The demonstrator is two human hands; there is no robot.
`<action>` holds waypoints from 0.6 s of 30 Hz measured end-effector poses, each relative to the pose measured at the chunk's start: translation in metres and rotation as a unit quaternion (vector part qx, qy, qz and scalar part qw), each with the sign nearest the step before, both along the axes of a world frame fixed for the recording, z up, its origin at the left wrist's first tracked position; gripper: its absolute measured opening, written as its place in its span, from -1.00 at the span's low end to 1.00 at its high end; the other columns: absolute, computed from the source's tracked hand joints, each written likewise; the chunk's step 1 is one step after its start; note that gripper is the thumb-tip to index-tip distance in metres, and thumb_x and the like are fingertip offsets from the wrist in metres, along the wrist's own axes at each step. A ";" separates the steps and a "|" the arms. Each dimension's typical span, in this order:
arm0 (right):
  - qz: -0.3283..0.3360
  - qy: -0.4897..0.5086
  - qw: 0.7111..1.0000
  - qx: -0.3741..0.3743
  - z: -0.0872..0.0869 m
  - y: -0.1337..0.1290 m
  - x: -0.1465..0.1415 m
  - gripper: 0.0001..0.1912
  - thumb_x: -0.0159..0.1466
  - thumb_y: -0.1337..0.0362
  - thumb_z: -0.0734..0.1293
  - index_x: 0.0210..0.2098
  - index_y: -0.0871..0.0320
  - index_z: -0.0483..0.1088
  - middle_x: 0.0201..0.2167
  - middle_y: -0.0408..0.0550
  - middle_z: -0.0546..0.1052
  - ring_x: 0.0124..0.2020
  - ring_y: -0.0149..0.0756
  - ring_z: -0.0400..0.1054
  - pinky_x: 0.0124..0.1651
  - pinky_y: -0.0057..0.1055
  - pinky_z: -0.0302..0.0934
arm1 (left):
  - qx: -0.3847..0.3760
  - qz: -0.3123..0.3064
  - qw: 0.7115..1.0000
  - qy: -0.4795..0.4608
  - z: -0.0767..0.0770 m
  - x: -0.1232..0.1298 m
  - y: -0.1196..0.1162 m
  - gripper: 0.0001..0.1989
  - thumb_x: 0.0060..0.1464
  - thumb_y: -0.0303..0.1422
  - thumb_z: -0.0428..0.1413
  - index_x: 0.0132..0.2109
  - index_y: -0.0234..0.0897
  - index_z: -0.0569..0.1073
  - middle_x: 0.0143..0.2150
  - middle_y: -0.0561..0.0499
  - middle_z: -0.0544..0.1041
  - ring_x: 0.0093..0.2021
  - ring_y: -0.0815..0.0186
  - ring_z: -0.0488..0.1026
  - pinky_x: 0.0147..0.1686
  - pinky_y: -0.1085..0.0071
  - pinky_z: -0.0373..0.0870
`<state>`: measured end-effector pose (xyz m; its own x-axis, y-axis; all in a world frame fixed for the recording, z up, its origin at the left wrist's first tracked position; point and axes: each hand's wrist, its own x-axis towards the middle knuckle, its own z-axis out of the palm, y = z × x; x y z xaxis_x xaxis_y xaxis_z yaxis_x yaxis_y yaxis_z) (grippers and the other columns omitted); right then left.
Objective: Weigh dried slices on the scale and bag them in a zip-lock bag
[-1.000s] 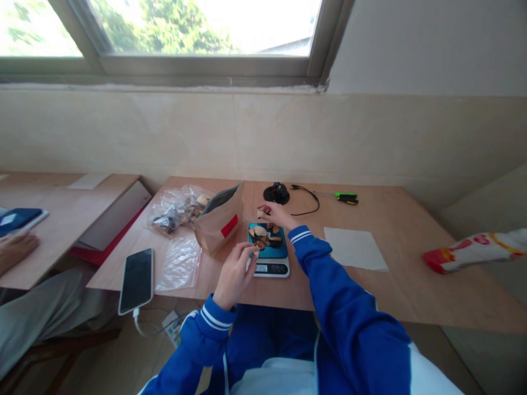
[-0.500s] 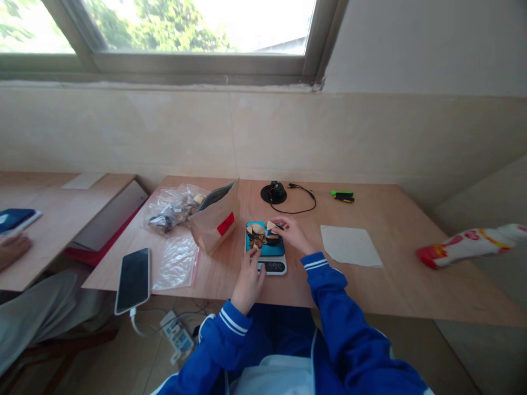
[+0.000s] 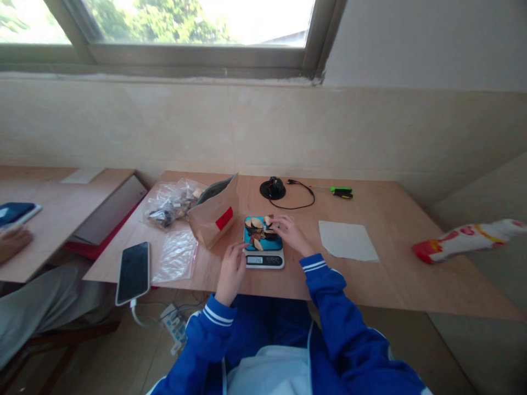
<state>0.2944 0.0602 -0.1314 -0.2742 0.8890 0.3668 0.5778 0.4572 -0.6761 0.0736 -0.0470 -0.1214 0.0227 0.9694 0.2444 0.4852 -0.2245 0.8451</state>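
A white kitchen scale (image 3: pixel 265 260) with a blue platform and lit display stands before me. On it lie several dried pieces (image 3: pixel 256 233), pale cream and dark brown, perhaps slices; their kind is unclear. My right hand (image 3: pixel 293 235) reaches over the platform's right side, its fingertips closed at a pale piece (image 3: pixel 268 220) at the pile's back. Just off the scale's left front edge is my left hand (image 3: pixel 231 270), fingers loosely bent and apart, with nothing visible in them. Left of the scale, an open brown paper pouch (image 3: pixel 214 222) with a red label stands upright.
Clear plastic bags (image 3: pixel 175 255), one with dried pieces, lie left near a phone (image 3: pixel 134 273) overhanging the edge. Behind are a black round stand (image 3: pixel 272 188) with a cable and screwdrivers (image 3: pixel 341 192). Rightward are white paper (image 3: pixel 348 240) and a bottle (image 3: pixel 461 241). Another person's hand (image 3: pixel 15 241) shows left.
My left hand has drawn back leftward from the scale, leaving a piece at the platform's front and uncovering the display. My right hand stays at the pile's back right. The view has tilted slightly.
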 end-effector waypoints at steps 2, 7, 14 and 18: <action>0.015 -0.014 1.000 0.002 -0.002 -0.001 -0.003 -0.82 0.27 0.31 0.30 -0.15 0.13 0.48 -0.13 0.05 0.50 -0.02 -0.14 0.34 0.08 -0.14 0.18 | -0.001 -0.008 1.000 0.009 -0.004 0.001 0.000 -0.72 0.23 -0.41 -0.09 0.01 -0.24 0.41 0.04 -0.18 0.40 0.11 0.18 0.37 0.13 0.13 0.32; 0.027 -0.033 0.999 0.022 -0.005 -0.003 -0.004 -0.85 0.25 0.37 0.31 -0.22 0.13 0.50 -0.16 0.03 0.52 -0.05 -0.16 0.35 0.06 -0.15 0.20 | 0.016 -0.027 0.999 0.034 -0.017 0.006 0.000 -0.71 0.22 -0.43 -0.09 0.04 -0.26 0.39 0.11 -0.17 0.37 0.16 0.18 0.32 0.19 0.09 0.25; 0.009 -0.029 0.999 0.014 0.002 -0.005 -0.001 -0.85 0.28 0.32 0.29 -0.24 0.11 0.51 -0.22 0.00 0.53 -0.09 -0.17 0.37 0.02 -0.19 0.22 | 0.025 -0.029 0.997 0.073 -0.025 0.007 0.000 -0.67 0.23 -0.43 -0.11 0.09 -0.26 0.36 0.15 -0.17 0.34 0.19 0.21 0.30 0.21 0.13 0.24; -0.009 -0.014 0.999 0.034 0.003 0.010 -0.002 -0.75 0.34 0.33 0.18 -0.18 0.14 0.50 -0.17 0.02 0.53 -0.06 -0.22 0.37 0.03 -0.24 0.23 | 0.027 -0.038 0.995 0.086 -0.024 0.009 0.001 -0.65 0.23 -0.44 -0.10 0.12 -0.24 0.34 0.17 -0.16 0.33 0.20 0.21 0.29 0.21 0.13 0.23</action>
